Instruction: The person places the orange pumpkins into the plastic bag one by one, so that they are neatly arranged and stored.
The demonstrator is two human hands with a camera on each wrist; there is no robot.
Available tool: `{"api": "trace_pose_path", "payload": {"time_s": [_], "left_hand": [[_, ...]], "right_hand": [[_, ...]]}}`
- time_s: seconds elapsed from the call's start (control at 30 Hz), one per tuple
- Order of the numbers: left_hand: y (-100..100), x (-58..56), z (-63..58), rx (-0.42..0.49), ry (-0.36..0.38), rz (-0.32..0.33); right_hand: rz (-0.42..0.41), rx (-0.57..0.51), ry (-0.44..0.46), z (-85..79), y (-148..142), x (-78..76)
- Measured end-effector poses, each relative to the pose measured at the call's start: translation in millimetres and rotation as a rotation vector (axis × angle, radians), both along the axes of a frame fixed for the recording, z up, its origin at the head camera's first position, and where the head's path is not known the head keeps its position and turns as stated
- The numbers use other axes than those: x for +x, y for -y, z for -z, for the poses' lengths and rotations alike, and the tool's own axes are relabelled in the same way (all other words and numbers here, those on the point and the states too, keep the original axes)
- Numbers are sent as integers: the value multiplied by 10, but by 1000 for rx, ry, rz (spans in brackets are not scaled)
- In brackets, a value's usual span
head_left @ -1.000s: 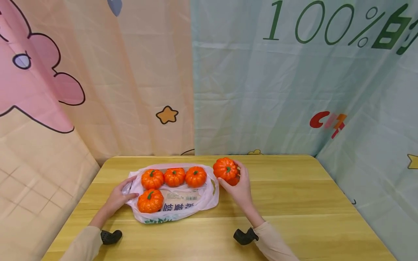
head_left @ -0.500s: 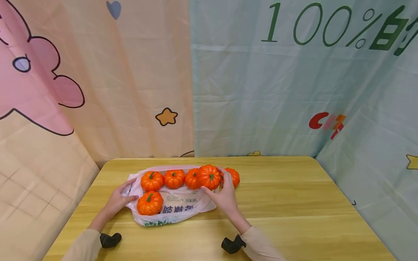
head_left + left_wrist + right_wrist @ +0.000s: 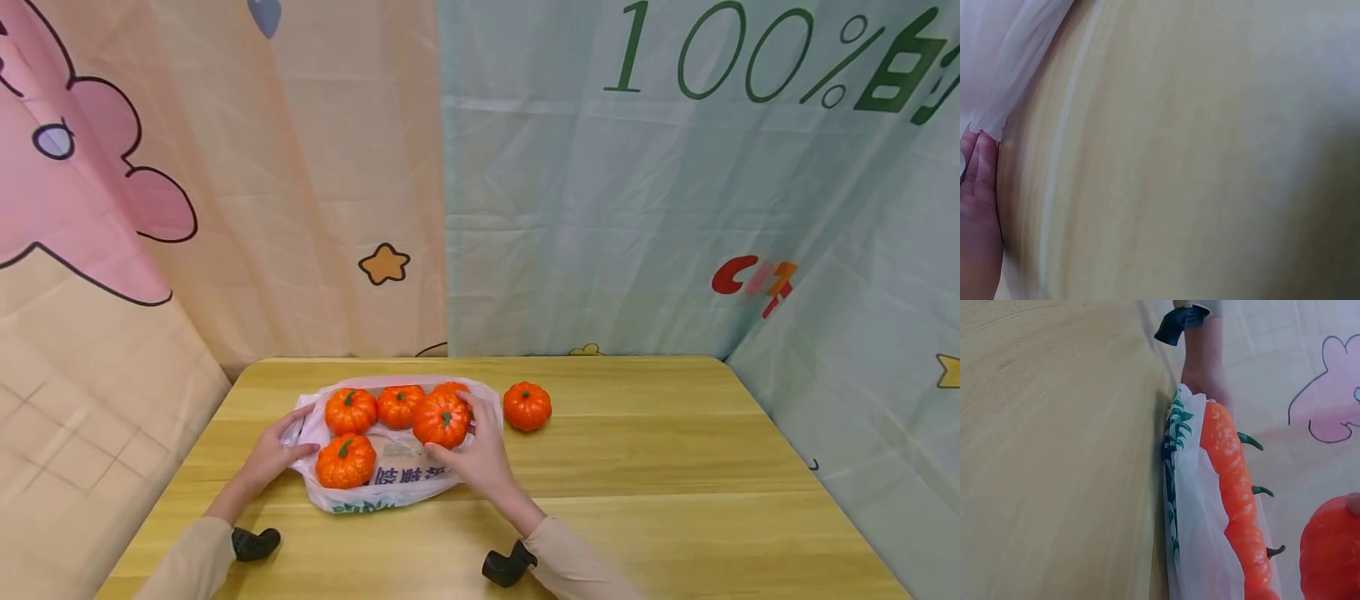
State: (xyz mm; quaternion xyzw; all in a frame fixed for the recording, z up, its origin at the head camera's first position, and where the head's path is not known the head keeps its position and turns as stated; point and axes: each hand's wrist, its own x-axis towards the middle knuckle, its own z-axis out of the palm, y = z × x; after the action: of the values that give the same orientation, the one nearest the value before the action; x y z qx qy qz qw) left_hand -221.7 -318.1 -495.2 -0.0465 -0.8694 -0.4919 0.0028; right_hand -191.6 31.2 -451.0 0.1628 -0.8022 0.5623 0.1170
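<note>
With thumb and fingers my right hand (image 3: 486,457) grips an orange toy pumpkin (image 3: 441,422) above the right part of a white plastic bag (image 3: 330,497). In the right wrist view this pumpkin (image 3: 1330,556) hangs beside the bag, a fingertip (image 3: 1354,502) on it. At the bag's left end my left hand (image 3: 273,454) holds the edge between thumb and fingers; its fingertips are hidden by the film in the left wrist view. Two toy pumpkins sit at the bag's back left, one at the front left (image 3: 346,462), and another (image 3: 452,387) is partly covered by the held one.
One more toy pumpkin (image 3: 527,407) stands on the wooden table (image 3: 660,467), right of the bag. Printed cardboard (image 3: 397,454) shows inside the bag. Black wrist mounts (image 3: 256,544) are on both arms. A printed curtain (image 3: 585,208) hangs behind the table.
My right hand has carried the held pumpkin leftward from beside the bag to over its right part, uncovering the pumpkin on the table. My left hand has stayed at the bag's left end.
</note>
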Motion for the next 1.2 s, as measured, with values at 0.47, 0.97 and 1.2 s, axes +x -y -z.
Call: {"api": "trace_pose_path", "payload": {"time_s": [0.47,0.97,1.2], "left_hand": [[-14,-19,-23,-12,-27,1],[-8,6,-8,-21,-5,-8],[-26,32,-14,-16,6,-7]], "right_hand": [[-55,149,-39,100,152,-35],[-75,207,25,188,289,-22],[-109,212,67,249,336,-21]]}}
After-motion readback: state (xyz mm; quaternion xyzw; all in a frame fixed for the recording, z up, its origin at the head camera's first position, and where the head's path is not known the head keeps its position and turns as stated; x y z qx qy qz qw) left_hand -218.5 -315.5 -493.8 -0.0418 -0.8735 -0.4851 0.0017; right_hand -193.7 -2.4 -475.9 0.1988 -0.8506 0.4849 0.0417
